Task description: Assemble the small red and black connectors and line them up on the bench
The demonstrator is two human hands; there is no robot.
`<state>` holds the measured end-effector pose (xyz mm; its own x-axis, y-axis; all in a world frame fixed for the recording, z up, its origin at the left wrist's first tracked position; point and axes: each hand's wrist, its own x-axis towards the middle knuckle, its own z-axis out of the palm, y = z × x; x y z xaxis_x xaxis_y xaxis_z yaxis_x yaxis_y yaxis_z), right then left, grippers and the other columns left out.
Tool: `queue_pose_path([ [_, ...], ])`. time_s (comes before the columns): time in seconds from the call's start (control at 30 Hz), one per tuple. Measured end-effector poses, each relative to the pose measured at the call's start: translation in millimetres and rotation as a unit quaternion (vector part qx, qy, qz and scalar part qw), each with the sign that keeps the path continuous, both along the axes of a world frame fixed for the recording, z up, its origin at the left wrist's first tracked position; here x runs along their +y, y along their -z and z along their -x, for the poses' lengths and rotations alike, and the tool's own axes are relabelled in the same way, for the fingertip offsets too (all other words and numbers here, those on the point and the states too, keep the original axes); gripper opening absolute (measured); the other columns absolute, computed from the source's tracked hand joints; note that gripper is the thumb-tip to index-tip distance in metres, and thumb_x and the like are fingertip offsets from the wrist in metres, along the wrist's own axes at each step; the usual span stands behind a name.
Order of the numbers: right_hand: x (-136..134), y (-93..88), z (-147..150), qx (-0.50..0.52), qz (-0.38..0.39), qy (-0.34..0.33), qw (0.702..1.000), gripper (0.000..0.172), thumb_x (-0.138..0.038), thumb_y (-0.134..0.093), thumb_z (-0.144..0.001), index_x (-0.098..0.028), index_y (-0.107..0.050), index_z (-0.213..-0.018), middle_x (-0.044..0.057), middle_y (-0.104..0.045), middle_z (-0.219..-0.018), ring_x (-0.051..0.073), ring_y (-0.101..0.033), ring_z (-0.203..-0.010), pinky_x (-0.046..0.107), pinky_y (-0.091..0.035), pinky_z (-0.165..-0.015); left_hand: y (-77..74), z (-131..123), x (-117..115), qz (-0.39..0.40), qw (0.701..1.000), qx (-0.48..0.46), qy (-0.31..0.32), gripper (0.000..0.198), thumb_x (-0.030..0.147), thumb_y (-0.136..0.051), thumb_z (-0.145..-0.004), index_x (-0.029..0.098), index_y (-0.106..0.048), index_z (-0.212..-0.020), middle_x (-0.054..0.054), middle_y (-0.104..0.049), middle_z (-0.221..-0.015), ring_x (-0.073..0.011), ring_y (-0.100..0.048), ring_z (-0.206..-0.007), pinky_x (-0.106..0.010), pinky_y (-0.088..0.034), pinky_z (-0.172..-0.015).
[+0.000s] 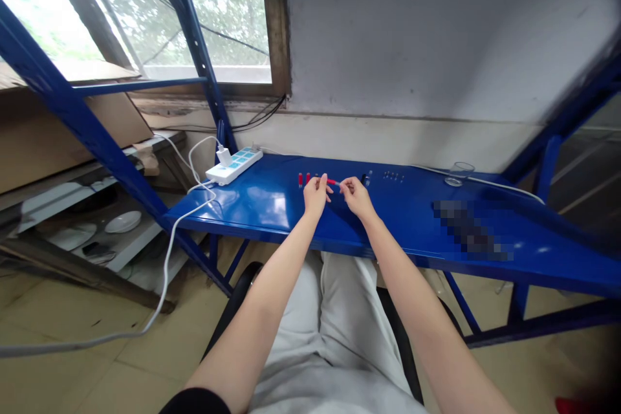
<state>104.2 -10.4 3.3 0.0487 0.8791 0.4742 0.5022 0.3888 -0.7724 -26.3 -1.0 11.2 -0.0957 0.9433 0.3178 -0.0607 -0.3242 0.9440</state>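
Over the blue table [262, 200], my left hand [316, 195] and my right hand [358, 196] face each other. A small red tube [332, 182] spans the gap between them, its left end pinched in my left fingers. The fingertips of my right hand close on its other end, where a bluish-clear tip shows; its exact kind is too small to make out. Two short red cylinders [304, 179] stand just left of my left hand. Beyond my right hand is a small black piece [363, 178], partly hidden by the fingers. Several tiny clear pieces [393, 176] lie farther right.
A white power strip [235, 165] with a plug and cable sits at the table's left end. Toward the right are a clear round container [458, 173] and a blurred-out dark object [470, 230]. Blue metal posts [191, 26] frame both sides; a wall stands behind.
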Motion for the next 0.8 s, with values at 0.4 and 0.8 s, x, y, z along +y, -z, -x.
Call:
queue_pose_path([
  [0.4, 1.7, -0.6, -6.3, -0.057, -0.053, 0.073, 0.994, 0.027, -0.038, -0.046, -0.082, -0.017, -0.062, -0.089, 0.01, -0.061, -0.095, 0.016, -0.056, -0.072, 0.031, -0.046, -0.073, -0.8, 3.1, 0.3, -0.026, 0.993, -0.032, -0.109, 0.034, 0.05, -0.053, -0.079, 0.016, -0.052, -0.074, 0.004, -0.053, -0.056, -0.0035, -0.043, -0.037, -0.018, -0.036, -0.041],
  [0.8, 1.8, 1.2, 1.2, 0.068, 0.05, -0.109, 0.991, 0.04, -0.056, -0.06, -0.065, -0.017, -0.059, -0.073, 0.004, -0.063, -0.069, 0.015, -0.056, -0.061, 0.03, -0.046, -0.063, 9.0, -3.2, 5.9, -0.026, 0.996, 0.029, 0.082, 0.035, 0.05, -0.057, -0.074, 0.015, -0.055, -0.072, 0.004, -0.051, -0.056, -0.003, -0.04, -0.035, -0.018, -0.03, -0.037],
])
